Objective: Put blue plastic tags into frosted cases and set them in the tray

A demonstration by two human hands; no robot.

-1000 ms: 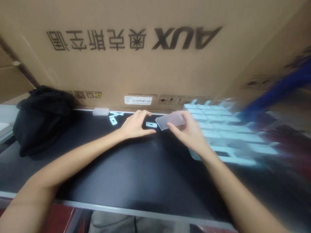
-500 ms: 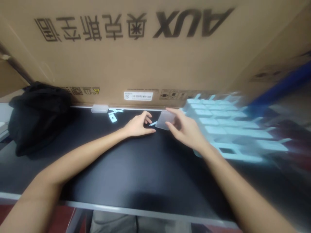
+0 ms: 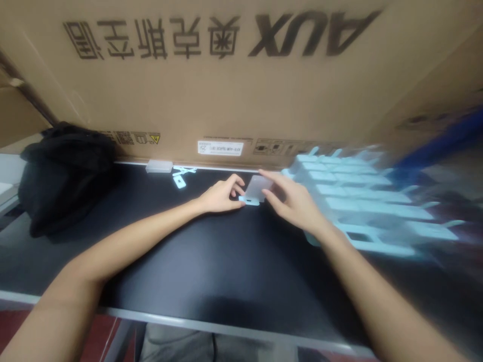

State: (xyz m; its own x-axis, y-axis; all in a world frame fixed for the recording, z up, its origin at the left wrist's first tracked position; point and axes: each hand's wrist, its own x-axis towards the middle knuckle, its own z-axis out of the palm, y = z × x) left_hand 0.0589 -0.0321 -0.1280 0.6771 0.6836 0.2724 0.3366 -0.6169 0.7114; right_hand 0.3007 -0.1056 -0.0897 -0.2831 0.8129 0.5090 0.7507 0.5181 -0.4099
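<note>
- The right hand (image 3: 292, 198) pinches a translucent plastic box (image 3: 255, 188) between thumb and fingers, gripping its right side.
- The box is raised and tilted, its visible left edge slanting from upper right to lower left; the fingers cover its right end, so the full run of its long axis cannot be told.
- The left hand (image 3: 224, 195) has half-curled fingers and an extended thumb, its tip at the left end of a pale-blue slotted plate (image 3: 249, 201); whether the fingers close on the plate cannot be told.
- The plate sits at the box's lower edge, between the two hands, its long axis running left to right, roughly along the worktop (image 3: 211, 261).
- Right of the right hand stands a pale-blue compartment rack (image 3: 377, 246), blurred, with tabs sticking out at its far right side.
- Left of the left hand lie loose pale-blue pieces (image 3: 179, 181), the thin ones crossing.
- Just beyond them a second translucent box (image 3: 159, 166) lies flat, lengthwise left to right.
- Farther left slumps a black fabric bundle (image 3: 64, 176).
- Behind everything rises a cardboard carton (image 3: 181, 95), its "AUX" print upside down.
</note>
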